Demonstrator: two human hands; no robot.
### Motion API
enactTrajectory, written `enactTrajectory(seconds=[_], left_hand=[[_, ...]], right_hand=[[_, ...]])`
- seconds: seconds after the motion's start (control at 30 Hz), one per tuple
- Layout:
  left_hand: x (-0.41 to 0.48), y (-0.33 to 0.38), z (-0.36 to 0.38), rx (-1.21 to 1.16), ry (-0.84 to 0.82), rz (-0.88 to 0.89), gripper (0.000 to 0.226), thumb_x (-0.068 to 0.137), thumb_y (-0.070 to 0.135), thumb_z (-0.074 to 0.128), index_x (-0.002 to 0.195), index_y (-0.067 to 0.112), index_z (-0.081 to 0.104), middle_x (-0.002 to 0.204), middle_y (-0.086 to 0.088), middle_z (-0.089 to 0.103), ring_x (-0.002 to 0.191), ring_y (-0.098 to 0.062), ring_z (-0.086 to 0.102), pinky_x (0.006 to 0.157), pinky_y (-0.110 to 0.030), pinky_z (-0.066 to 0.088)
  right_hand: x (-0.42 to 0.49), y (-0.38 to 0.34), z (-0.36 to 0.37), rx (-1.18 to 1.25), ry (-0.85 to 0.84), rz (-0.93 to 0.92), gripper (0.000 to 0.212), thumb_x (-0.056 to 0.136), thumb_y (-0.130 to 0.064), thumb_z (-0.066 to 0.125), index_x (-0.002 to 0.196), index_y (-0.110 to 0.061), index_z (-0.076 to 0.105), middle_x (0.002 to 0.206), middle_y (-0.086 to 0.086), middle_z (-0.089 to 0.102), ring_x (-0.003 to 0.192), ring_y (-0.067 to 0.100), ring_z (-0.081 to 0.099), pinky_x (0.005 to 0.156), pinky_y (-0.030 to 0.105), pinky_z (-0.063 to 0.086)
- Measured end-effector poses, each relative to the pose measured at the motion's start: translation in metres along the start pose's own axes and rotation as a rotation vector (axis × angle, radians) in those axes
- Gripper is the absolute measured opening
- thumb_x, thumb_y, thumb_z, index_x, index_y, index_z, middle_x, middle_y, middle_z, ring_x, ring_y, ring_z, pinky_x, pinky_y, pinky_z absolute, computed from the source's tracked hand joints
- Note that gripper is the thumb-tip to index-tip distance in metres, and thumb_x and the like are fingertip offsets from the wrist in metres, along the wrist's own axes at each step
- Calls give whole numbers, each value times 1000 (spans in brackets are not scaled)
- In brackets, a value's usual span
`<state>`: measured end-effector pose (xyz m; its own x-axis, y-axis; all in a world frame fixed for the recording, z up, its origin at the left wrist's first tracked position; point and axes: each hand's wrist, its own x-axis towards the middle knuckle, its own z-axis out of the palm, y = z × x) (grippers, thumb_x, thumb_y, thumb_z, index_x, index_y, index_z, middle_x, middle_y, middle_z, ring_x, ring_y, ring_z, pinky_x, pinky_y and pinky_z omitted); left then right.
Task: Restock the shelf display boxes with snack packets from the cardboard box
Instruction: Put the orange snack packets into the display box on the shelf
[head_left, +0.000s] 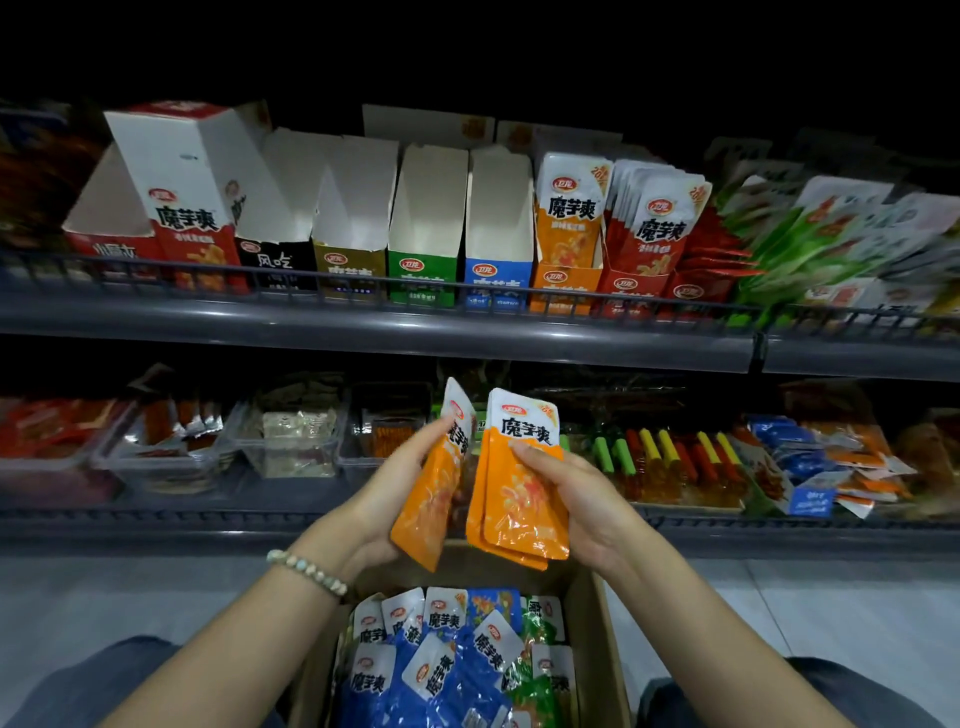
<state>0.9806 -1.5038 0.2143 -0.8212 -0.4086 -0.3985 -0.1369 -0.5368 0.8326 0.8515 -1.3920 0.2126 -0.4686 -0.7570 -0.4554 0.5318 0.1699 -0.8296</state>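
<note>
Dim shop shelving fills my view. At 6 o'clock the cardboard box (597, 629) holds blue and green packets. My left hand (395, 488) curls its fingers round an orange packet (436, 488); my right hand (584, 499) pinches an orange stack (519, 504), thumb across the front. The orange display box (566, 286) sits at 1 o'clock, part full. I judge the slick stack could fan and slip on the lift.

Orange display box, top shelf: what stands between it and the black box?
Head view: three boxes stand between the orange display box and the black box: gold box, green box, blue box, none showing packets.
</note>
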Motion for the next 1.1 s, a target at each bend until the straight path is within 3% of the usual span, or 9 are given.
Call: enactTrajectory(seconds=[0.13, 0.2, 0.3, 0.37, 0.53, 0.73, 0.9, 1.0, 1.1], left_hand=[[5, -1, -4, -45, 81, -29, 42, 97, 48, 37, 112, 16, 60, 96, -12, 73, 85, -26, 70, 69, -38, 57], [9, -7, -2, -21, 105, -26, 41, 99, 45, 35, 116, 16, 59, 100, -12, 73, 92, -27, 70, 77, -43, 54], [11, -13, 4, 116, 187, 30, 36, 99, 45, 37, 103, 19, 62, 84, -4, 76, 87, -22, 70, 89, -45, 51], [11, -15, 7, 187, 180, 60, 35, 98, 47, 36, 96, 24, 61, 78, 1, 75, 85, -18, 70, 86, -40, 53], [14, -21, 12, 246, 107, 89, 26, 94, 35, 53, 116, 22, 55, 93, 1, 73, 80, -12, 71, 64, -23, 55], [13, -19, 11, 162, 103, 158, 26, 91, 26, 60, 115, 30, 52, 93, 5, 75, 84, -14, 72, 68, -29, 57], [7, -21, 20, 308, 102, 291, 30, 95, 36, 49, 122, 45, 41, 115, 11, 64, 94, -7, 68, 65, -21, 55], [6, -18, 19, 389, 106, 358, 39, 92, 37, 51, 128, 42, 38, 116, 12, 62, 96, -4, 67, 67, -20, 55], [5, -8, 16, 459, 90, 424, 50, 84, 41, 55, 131, 41, 37, 120, 9, 62, 99, -4, 66, 73, -23, 56]], right_hand=[[3, -2, -3, 46, 53, -65, 36, 84, -22, 69, 117, -16, 56, 96, 9, 72, 86, 26, 69, 67, 39, 55], [2, 3, -1, 29, 56, -69, 32, 86, -22, 67, 116, -17, 56, 93, 7, 72, 80, 22, 70, 60, 34, 55], [2, 11, 5, -46, 52, -91, 31, 90, -21, 63, 119, -18, 54, 94, 5, 72, 75, 18, 71, 54, 28, 54], [4, 16, 9, -69, 44, -112, 28, 92, -20, 60, 119, -19, 53, 95, 5, 72, 76, 17, 71, 56, 27, 54], [7, 20, 19, -109, -1, -109, 24, 97, -23, 50, 121, -21, 52, 98, 5, 69, 78, 17, 69, 61, 28, 54], [9, 12, 25, -40, 48, -227, 27, 100, -19, 44, 126, -23, 49, 105, 4, 67, 86, 18, 67, 65, 29, 55], [12, 11, 28, -145, 78, -357, 41, 100, -23, 44, 138, -35, 33, 121, 3, 61, 102, 19, 64, 84, 37, 55], [11, -7, 19, -253, -33, -467, 70, 95, -13, 53, 138, -52, 12, 122, -1, 59, 101, 15, 66, 79, 31, 58], [6, -40, 6, -428, -166, -509, 79, 88, -8, 63, 136, -52, 18, 126, 1, 59, 106, 15, 65, 85, 34, 56]])
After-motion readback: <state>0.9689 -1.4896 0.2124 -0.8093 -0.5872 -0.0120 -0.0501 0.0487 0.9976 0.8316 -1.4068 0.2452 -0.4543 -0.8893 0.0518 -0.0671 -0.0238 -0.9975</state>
